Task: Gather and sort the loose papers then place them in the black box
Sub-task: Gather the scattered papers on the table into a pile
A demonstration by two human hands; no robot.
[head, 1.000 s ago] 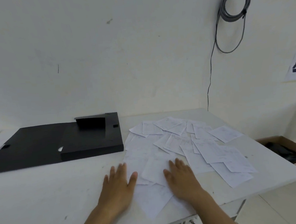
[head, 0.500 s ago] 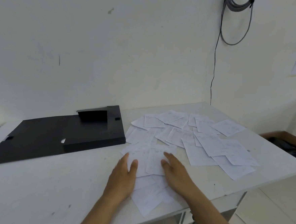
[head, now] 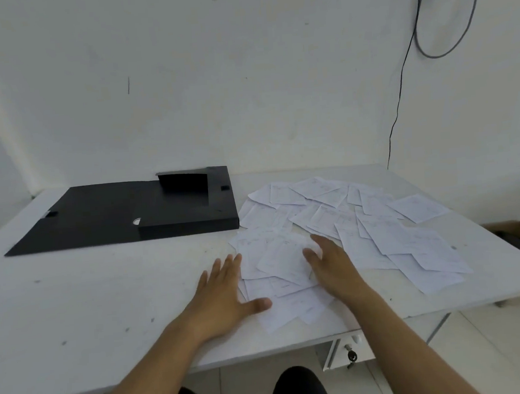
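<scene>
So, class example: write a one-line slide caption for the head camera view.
Two open hands, left hand and right hand, press flat on loose papers beside an open black box.

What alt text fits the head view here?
Two bare hands, left hand and right hand, press flat on loose papers scattered across a white table. An open black box lies left of the papers.

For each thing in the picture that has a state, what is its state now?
black box: open, lid flat on the table, no papers visible inside.
loose papers: scattered, overlapping, not stacked.
left hand: flat, fingers spread, at the papers' edge.
right hand: open, on the papers.
drawer lock: key inserted.
</scene>
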